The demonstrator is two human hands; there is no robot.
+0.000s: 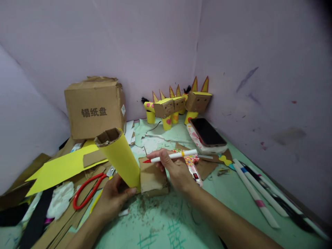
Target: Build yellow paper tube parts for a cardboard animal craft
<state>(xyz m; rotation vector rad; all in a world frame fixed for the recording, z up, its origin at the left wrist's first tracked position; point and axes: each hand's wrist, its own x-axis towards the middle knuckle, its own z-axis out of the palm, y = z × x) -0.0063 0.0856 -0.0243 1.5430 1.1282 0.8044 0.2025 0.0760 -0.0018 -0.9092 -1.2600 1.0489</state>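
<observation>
A tall yellow paper-covered cardboard tube [121, 159] stands slightly tilted on the green table, its open top showing bare cardboard. My left hand [116, 197] is wrapped round its lower end, thumb at the base. Touching or very close to the tube's right side lies a small flat cardboard box [155, 180]. Over this box my right hand [175, 167] holds a white marker [178, 155] with a red tip pointing left. Whether the tip touches the box cannot be made out.
Red-handled scissors [88, 190], yellow paper [62, 169] and cardboard scraps lie at the left. A large cardboard box [94, 107] stands behind. Cardboard-headed yellow figures [198, 103], a phone [207, 132], a glue gun [193, 166] and long white pens [255, 193] are farther right.
</observation>
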